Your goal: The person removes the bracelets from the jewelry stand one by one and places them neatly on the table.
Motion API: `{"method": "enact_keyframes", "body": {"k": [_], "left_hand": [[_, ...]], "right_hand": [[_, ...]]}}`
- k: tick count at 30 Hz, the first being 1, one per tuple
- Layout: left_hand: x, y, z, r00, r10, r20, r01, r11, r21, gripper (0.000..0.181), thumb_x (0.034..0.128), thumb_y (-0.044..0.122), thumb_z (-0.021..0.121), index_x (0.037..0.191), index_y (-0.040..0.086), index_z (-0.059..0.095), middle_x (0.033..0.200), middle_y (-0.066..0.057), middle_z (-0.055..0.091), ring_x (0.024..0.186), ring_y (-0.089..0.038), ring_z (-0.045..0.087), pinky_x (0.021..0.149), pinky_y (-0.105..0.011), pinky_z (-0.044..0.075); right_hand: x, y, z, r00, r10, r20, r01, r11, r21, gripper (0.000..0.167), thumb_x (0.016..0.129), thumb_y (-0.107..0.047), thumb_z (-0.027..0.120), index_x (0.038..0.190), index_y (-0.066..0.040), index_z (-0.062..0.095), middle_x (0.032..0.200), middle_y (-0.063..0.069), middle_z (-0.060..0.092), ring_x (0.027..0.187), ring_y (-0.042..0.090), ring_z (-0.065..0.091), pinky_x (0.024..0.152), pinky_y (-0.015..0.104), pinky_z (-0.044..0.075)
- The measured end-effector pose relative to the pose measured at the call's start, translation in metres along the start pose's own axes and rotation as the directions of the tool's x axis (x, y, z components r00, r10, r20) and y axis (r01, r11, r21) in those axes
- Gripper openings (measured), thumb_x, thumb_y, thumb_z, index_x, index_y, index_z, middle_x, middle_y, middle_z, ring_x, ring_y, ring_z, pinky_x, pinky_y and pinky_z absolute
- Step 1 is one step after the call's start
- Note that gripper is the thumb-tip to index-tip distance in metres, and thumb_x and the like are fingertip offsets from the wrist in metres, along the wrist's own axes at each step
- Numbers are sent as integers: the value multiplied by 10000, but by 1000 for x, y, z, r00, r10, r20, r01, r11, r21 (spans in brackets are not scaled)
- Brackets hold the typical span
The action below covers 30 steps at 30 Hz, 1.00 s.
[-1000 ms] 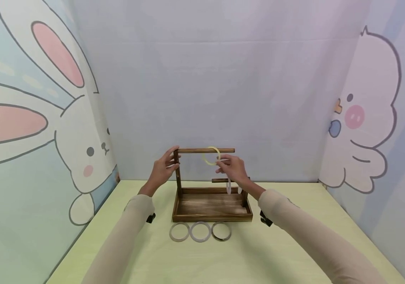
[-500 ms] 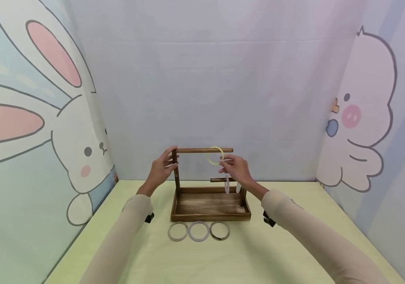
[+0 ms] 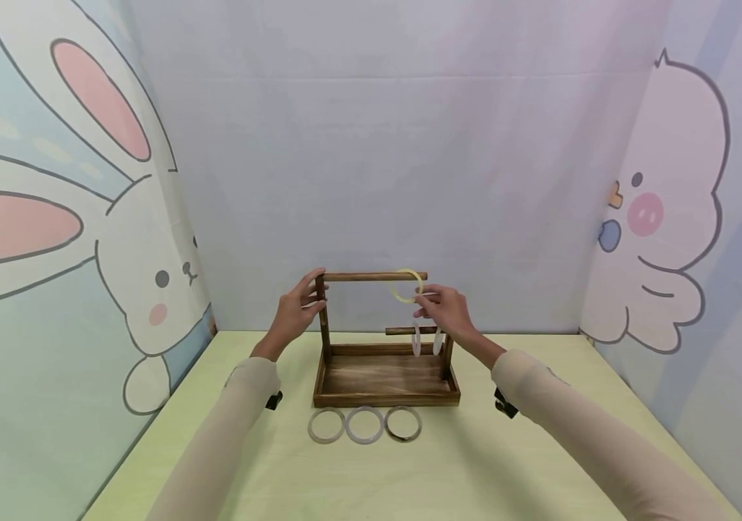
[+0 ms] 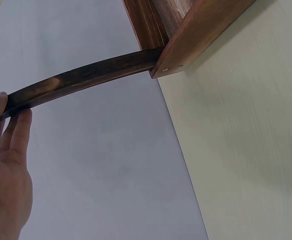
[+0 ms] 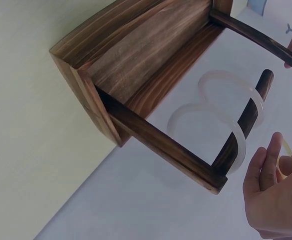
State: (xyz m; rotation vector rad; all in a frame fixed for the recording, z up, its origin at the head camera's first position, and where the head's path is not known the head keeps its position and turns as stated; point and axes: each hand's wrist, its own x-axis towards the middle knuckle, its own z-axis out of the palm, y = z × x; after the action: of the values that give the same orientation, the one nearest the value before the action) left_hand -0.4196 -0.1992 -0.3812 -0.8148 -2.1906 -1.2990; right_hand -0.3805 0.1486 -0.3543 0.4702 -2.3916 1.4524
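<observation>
Nearest me, three bangles (image 3: 365,440) lie flat on the table (image 3: 371,485) before the wooden rack (image 3: 387,399). Beyond, my left hand (image 3: 293,316) grips the post (image 3: 325,329), while my right hand (image 3: 445,310) pinches the yellow bangle (image 3: 421,284), seemingly looped around the upper bar (image 3: 364,276) near its free end. I'd expect it light, stiff, slick, perhaps brittle, best held by the outer rim. In the right wrist view that hand covers most of it; my exact fingertip contact stays unclear.

We've got a yellow bangle (image 3: 421,284), translucent whitish bangles (image 5: 242,141), and a brown, dark-grained wooden rack (image 3: 380,399). We tag a greyish-beige bangle (image 3: 326,441), a pale-lavender bangle (image 3: 365,441) and a grey bangle (image 3: 405,438) with a black patch. Tabletop (image 3: 371,481) pale yellow-green, sleeves (image 3: 211,434) beige.
</observation>
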Motion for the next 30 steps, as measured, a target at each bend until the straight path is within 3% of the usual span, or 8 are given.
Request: {"method": "enact_keyframes", "body": {"k": [9, 16, 22, 30], "left_hand": [[0, -2, 1, 1000, 16, -5, -16, 1000, 24, 781, 941, -103, 695, 1578, 271, 441, 1338, -237, 666, 1188, -401, 677, 932, -460, 604], [1, -3, 0, 1000, 30, -4, -30, 999, 15, 784, 937, -108, 699, 1581, 259, 444, 1332, -214, 675, 1189, -397, 678, 934, -474, 605], [0, -1, -1, 1000, 1, -3, -1, 1000, 17, 786, 942, -84, 704, 1575, 303, 444, 1343, -194, 675, 1204, -359, 678, 946, -439, 603], [-1, 1, -1, 1000, -3, 1, 3, 1000, 6, 774, 945, -98, 692, 1575, 280, 447, 1344, -220, 668, 1193, -414, 672, 947, -505, 594]], "right_hand": [[-2, 5, -11, 1000, 6, -4, -6, 1000, -24, 280, 1041, -132, 659, 1273, 22, 690, 1022, 195, 778, 762, 151, 769, 771, 366, 662], [-1, 6, -16, 1000, 6, -7, -6, 1000, -17, 291, 1041, -125, 658, 1282, 35, 680, 1027, 202, 775, 811, 255, 782, 748, 319, 659], [2, 7, -17, 1000, 20, -2, -20, 999, -25, 288, 1041, -138, 660, 1283, 18, 682, 1033, 193, 777, 836, 281, 782, 751, 301, 657], [0, 6, -20, 999, 35, 5, -35, 999, -9, 298, 1043, -155, 661, 1294, 5, 678, 1034, 186, 779, 800, 180, 776, 767, 313, 658]]}}
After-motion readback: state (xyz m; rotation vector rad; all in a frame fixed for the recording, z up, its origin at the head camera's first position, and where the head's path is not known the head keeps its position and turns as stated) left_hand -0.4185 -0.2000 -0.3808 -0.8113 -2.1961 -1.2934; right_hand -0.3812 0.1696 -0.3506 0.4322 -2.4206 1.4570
